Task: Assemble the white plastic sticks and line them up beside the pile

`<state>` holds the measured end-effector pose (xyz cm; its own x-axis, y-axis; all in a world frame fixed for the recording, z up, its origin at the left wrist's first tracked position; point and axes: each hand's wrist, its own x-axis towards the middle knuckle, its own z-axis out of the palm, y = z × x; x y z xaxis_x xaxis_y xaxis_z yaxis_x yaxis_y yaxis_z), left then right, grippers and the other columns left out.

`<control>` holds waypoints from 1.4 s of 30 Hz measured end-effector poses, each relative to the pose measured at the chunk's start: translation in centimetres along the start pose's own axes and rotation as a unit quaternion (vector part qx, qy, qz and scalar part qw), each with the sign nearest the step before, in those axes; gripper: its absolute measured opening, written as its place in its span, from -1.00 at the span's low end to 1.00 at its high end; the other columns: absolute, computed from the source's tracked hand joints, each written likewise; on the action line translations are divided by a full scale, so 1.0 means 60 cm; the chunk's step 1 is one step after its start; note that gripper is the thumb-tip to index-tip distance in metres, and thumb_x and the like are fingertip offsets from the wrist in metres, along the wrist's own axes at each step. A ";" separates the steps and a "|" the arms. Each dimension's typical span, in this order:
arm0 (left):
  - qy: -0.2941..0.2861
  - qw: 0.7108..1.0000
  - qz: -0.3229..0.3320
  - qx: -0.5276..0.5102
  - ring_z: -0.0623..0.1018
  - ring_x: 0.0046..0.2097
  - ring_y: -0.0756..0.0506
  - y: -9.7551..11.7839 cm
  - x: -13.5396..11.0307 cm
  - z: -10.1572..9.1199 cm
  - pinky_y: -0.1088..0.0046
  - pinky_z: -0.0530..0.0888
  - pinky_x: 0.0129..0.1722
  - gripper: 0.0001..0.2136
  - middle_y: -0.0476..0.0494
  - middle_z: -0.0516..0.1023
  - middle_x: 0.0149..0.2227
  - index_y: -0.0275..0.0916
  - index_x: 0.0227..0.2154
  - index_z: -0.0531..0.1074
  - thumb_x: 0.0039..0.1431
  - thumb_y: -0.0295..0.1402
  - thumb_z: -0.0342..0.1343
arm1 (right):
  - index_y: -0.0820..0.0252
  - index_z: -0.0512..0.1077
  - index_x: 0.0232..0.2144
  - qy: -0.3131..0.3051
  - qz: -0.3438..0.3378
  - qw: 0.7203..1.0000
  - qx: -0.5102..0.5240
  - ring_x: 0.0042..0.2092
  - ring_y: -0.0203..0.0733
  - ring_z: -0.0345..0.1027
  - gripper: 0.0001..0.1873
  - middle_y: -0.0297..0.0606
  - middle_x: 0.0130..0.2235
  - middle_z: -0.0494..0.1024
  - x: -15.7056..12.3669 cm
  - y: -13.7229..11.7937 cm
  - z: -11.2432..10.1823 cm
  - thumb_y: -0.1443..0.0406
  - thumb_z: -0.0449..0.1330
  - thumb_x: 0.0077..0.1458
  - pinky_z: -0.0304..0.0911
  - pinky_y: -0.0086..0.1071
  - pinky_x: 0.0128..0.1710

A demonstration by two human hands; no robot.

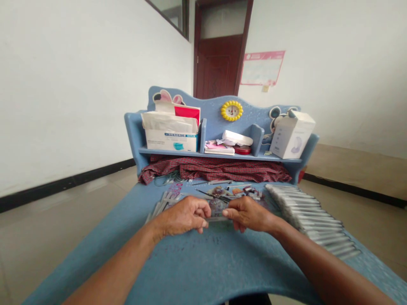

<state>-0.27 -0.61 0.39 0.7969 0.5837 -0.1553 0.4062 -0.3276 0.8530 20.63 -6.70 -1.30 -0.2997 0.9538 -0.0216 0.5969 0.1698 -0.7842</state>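
My left hand (190,215) hovers over the middle of the blue desk (203,264), fingers curled in toward the thumb. Opposite it, my right hand (249,214) is closed with thumb and forefinger pressed together. What either one holds, if anything, is too small or blurred to make out. Just behind the hands lie thin dark pen-like sticks (213,195) on a printed picture on the desktop. Several pale slim sticks (161,205) lie beside my left hand, partly covered by it. To the right of my right hand, a row of grey-white pen-like sticks (313,220) lies side by side.
A red checked cloth (219,168) is bunched under the desk's shelf (178,152). On the shelf stand a mask box (171,140), papers (219,148), a red round tin (242,150) and a white carton (294,135). A yellow-rimmed clock (232,111) is on the backboard.
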 end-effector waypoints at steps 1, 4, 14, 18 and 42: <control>0.005 1.000 -0.002 0.001 0.47 -0.48 -0.01 0.001 0.000 0.000 0.55 0.29 -0.49 -0.85 0.05 0.45 -0.57 -0.26 -0.45 0.32 -0.17 -0.38 0.08 | 0.24 0.29 -0.56 0.019 -0.018 1.000 -0.018 -0.63 -0.41 0.23 -0.64 -0.39 -0.64 0.36 0.001 -0.002 0.001 0.05 0.12 0.00 0.06 -0.58 -0.67; 0.006 1.000 -0.001 0.006 0.47 -0.48 -0.01 0.001 -0.001 -0.001 0.55 0.28 -0.49 -0.87 0.06 0.43 -0.58 -0.26 -0.46 0.32 -0.17 -0.40 0.07 | 0.24 0.31 -0.57 0.016 -0.022 0.999 -0.035 -0.63 -0.41 0.22 -0.71 -0.40 -0.64 0.36 0.005 -0.009 0.005 0.13 0.17 -0.03 0.04 -0.57 -0.67; 0.008 1.000 -0.005 0.029 0.42 -0.49 0.01 0.006 -0.002 -0.006 0.57 0.25 -0.51 -0.90 0.08 0.40 -0.60 -0.26 -0.49 0.31 -0.17 -0.44 0.05 | 0.24 0.39 -0.48 -0.006 -0.074 0.993 -0.092 -0.56 -0.41 0.21 -0.83 -0.42 -0.61 0.38 0.008 -0.027 0.009 0.22 0.19 -0.05 -0.01 -0.55 -0.59; 0.015 0.998 -0.004 0.062 0.44 -0.44 0.00 0.008 -0.004 -0.011 0.56 0.29 -0.45 -0.90 0.06 0.42 -0.54 -0.26 -0.47 0.31 -0.15 -0.43 0.05 | 0.24 0.41 -0.48 -0.030 -0.094 0.982 -0.159 -0.56 -0.42 0.18 -0.87 -0.41 -0.61 0.39 0.011 -0.032 0.009 0.29 0.13 0.00 -0.05 -0.53 -0.57; 0.251 0.829 -0.196 0.460 0.49 -0.34 -0.13 -0.030 -0.043 -0.092 0.48 0.22 -0.48 -0.87 -0.16 0.51 -0.50 -0.25 -0.58 0.44 -0.08 -0.50 0.00 | 0.22 0.40 -0.56 0.035 -0.081 0.981 -0.175 -0.55 -0.35 0.22 -0.80 -0.36 -0.61 0.39 0.041 -0.006 -0.009 0.28 0.07 0.02 -0.01 -0.48 -0.55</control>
<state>-5.48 2.56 2.00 0.3310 0.9391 0.0927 0.9428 -0.3332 0.0096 20.09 -4.29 -0.74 -0.3664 0.9202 0.1376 0.7686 0.3826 -0.5127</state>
